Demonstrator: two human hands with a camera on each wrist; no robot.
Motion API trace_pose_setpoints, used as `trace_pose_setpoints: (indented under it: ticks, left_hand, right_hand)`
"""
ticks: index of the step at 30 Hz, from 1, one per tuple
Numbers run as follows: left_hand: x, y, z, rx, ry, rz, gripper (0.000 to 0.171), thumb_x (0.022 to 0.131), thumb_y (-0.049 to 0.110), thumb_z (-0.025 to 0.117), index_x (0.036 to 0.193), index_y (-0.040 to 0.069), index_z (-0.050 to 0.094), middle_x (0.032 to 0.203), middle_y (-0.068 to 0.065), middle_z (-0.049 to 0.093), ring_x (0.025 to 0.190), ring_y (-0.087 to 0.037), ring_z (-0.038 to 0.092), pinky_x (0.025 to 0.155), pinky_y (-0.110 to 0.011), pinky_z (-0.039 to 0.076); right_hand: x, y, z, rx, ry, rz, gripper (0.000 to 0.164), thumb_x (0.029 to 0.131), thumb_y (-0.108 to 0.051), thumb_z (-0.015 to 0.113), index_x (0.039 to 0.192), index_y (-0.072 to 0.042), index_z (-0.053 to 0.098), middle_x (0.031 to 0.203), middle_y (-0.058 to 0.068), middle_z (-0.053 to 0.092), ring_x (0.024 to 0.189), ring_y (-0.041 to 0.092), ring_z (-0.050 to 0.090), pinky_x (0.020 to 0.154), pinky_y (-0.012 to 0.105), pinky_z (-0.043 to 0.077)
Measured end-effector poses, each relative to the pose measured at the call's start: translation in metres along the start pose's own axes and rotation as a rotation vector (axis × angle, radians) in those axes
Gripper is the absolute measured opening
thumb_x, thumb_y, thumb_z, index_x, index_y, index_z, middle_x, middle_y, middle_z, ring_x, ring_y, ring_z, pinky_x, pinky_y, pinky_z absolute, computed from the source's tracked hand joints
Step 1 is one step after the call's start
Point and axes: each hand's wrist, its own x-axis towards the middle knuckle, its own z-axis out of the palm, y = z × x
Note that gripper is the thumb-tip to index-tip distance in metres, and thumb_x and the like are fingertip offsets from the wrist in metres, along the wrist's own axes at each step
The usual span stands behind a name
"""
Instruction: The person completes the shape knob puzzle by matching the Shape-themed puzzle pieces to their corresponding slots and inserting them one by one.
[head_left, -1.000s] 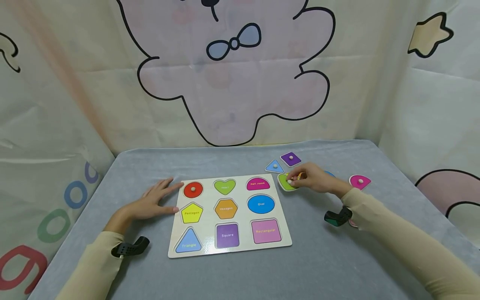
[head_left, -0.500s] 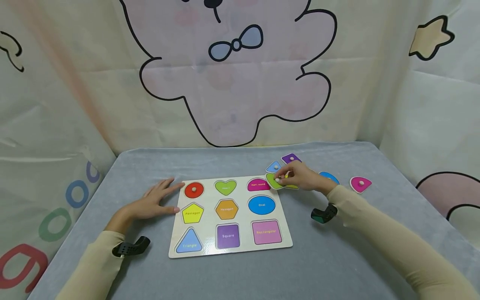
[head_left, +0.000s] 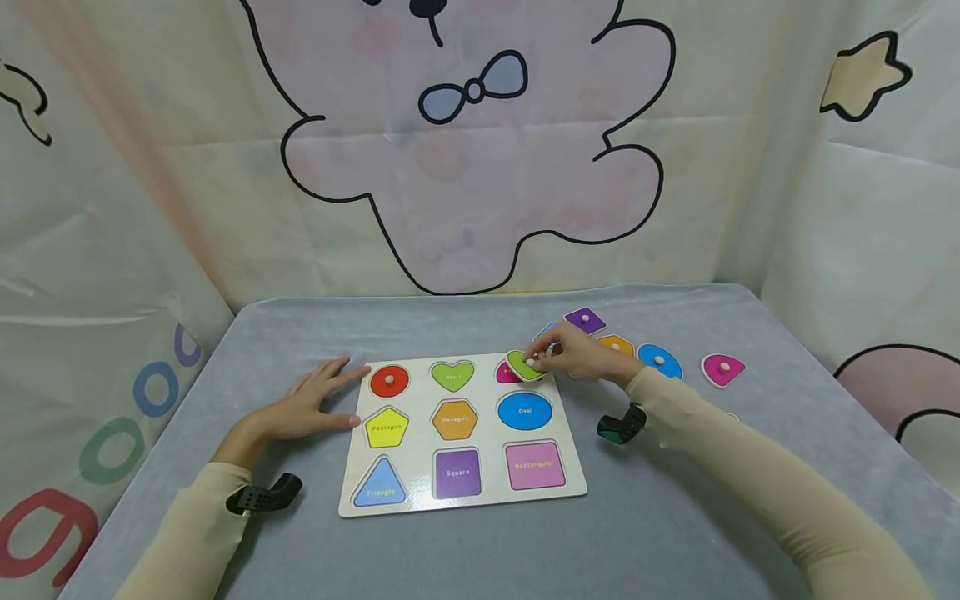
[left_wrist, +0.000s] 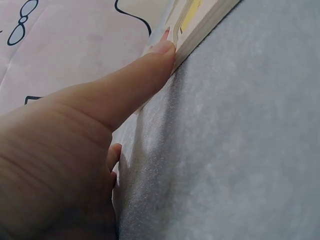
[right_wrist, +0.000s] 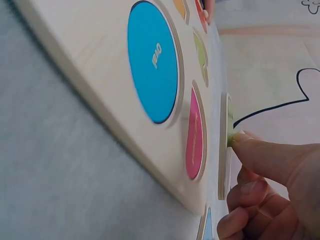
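My right hand (head_left: 581,352) pinches the knob of a green heart-shaped puzzle piece (head_left: 521,367) over the top right corner of the puzzle board (head_left: 480,433). The piece covers part of the pink half-round recess (head_left: 506,372). Seen edge-on in the right wrist view, the heart piece (right_wrist: 224,160) is raised off the board. My left hand (head_left: 303,404) rests at the board's left edge with its fingers spread. The thumb (left_wrist: 155,60) touches that edge in the left wrist view. A red round piece (head_left: 390,381) with a knob sits in the board's top left recess.
Loose knobbed pieces lie right of the board and behind it: a purple one (head_left: 585,320), an orange one (head_left: 617,344), a blue oval (head_left: 660,361) and a pink one (head_left: 723,370). A blue triangle is partly hidden behind my right hand. Printed curtains stand behind the table.
My right hand has lifted the green heart piece from beside the board and carried it left over the board's top right corner. My left hand has stayed at the left edge.
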Motion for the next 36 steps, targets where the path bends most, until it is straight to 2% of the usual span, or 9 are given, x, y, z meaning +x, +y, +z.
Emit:
trace_pose_setpoints:
  ticks: [3, 9, 12, 19, 24, 29, 36]
  left_hand:
    - [0.000, 0.000, 0.000, -0.006, 0.004, 0.004, 0.089, 0.084, 0.051, 0.074, 0.158, 0.022, 0.035, 0.168, -0.024, 0.013, 0.152, -0.054, 0.005, 0.114, -0.080, 0.001]
    - [-0.001, 0.000, 0.001, -0.008, 0.013, 0.010, 0.088, 0.083, 0.050, 0.075, 0.157, 0.021, 0.036, 0.167, -0.024, 0.013, 0.151, -0.054, 0.006, 0.113, -0.081, 0.002]
    - [-0.001, 0.000, 0.002, -0.009, 0.016, 0.007, 0.089, 0.083, 0.050, 0.075, 0.157, 0.021, 0.036, 0.168, -0.024, 0.014, 0.152, -0.054, 0.006, 0.113, -0.081, 0.002]
    - [-0.001, 0.001, 0.002, -0.021, 0.019, 0.013, 0.089, 0.083, 0.050, 0.076, 0.157, 0.022, 0.036, 0.167, -0.024, 0.014, 0.151, -0.054, 0.006, 0.114, -0.080, 0.001]
    - [-0.002, 0.002, 0.002, -0.018, 0.014, 0.012, 0.089, 0.083, 0.050, 0.076, 0.158, 0.022, 0.036, 0.167, -0.024, 0.014, 0.152, -0.054, 0.006, 0.114, -0.080, 0.002]
    - [-0.003, 0.002, 0.001, -0.013, 0.010, 0.011, 0.088, 0.084, 0.049, 0.076, 0.158, 0.022, 0.036, 0.167, -0.025, 0.014, 0.151, -0.055, 0.006, 0.114, -0.080, 0.002]
    - [-0.001, 0.002, 0.000, -0.004, 0.009, -0.007, 0.089, 0.084, 0.051, 0.075, 0.158, 0.022, 0.036, 0.168, -0.023, 0.013, 0.152, -0.054, 0.006, 0.114, -0.080, 0.002]
  right_hand:
    - [0.005, -0.003, 0.002, 0.000, -0.014, -0.005, 0.018, 0.094, -0.006, 0.069, 0.110, -0.004, 0.077, 0.098, 0.011, 0.069, 0.096, 0.022, 0.055, 0.075, 0.024, 0.049]
    - [0.016, -0.014, 0.011, -0.036, -0.024, 0.051, 0.019, 0.096, -0.013, 0.069, 0.113, -0.011, 0.077, 0.108, 0.008, 0.070, 0.099, 0.021, 0.056, 0.079, 0.024, 0.050]
    - [0.022, -0.020, 0.016, -0.037, -0.034, 0.059, 0.020, 0.097, -0.014, 0.068, 0.114, -0.011, 0.077, 0.105, 0.008, 0.069, 0.096, 0.021, 0.057, 0.078, 0.023, 0.051]
    - [0.038, -0.033, 0.030, -0.019, -0.066, -0.010, 0.019, 0.096, -0.009, 0.067, 0.113, -0.007, 0.077, 0.094, 0.006, 0.066, 0.089, 0.019, 0.055, 0.072, 0.022, 0.048]
    - [0.046, -0.039, 0.039, -0.012, -0.077, -0.009, 0.018, 0.095, -0.009, 0.069, 0.111, -0.009, 0.078, 0.093, 0.004, 0.067, 0.091, 0.018, 0.055, 0.074, 0.021, 0.049]
    - [0.052, -0.042, 0.044, 0.022, -0.095, -0.044, 0.018, 0.095, -0.006, 0.069, 0.110, -0.005, 0.077, 0.087, 0.004, 0.066, 0.091, 0.016, 0.055, 0.076, 0.021, 0.049]
    - [0.060, -0.044, 0.047, 0.028, -0.096, -0.056, 0.017, 0.095, -0.004, 0.068, 0.109, -0.002, 0.077, 0.090, 0.005, 0.065, 0.091, 0.016, 0.054, 0.074, 0.020, 0.047]
